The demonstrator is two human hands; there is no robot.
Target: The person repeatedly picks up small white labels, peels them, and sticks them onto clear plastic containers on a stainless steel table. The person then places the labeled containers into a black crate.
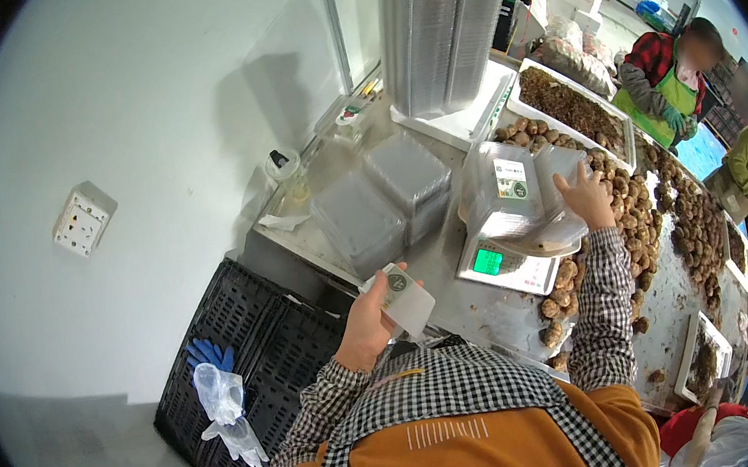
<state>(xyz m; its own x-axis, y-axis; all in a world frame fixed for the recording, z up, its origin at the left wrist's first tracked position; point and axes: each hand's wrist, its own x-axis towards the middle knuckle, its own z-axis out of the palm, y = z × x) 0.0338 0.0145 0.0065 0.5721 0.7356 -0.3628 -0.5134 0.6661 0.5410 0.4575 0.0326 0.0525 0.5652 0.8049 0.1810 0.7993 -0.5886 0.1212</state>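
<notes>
My left hand (370, 320) holds a small stack of white label sheets (409, 298) with a printed dark round mark, in front of my checked apron. My right hand (586, 199) reaches forward with its fingers spread over clear plastic containers (557, 174); whether they grip one is unclear. These containers lie on a digital scale (513, 273), whose green display is lit. A printed label (511, 178) is stuck on the plastic beside that hand. Two lower stacks of clear plastic containers or lids (358, 218) stand left of the scale.
Tall stacks of clear containers (441, 32) rise at the back. Brown tubers (630, 204) cover the table to the right, near a white tray of dark debris (567, 104). Gloves (219, 393) lie on black crates (277, 355) at my left. Several people (665, 83) are across the table and at right.
</notes>
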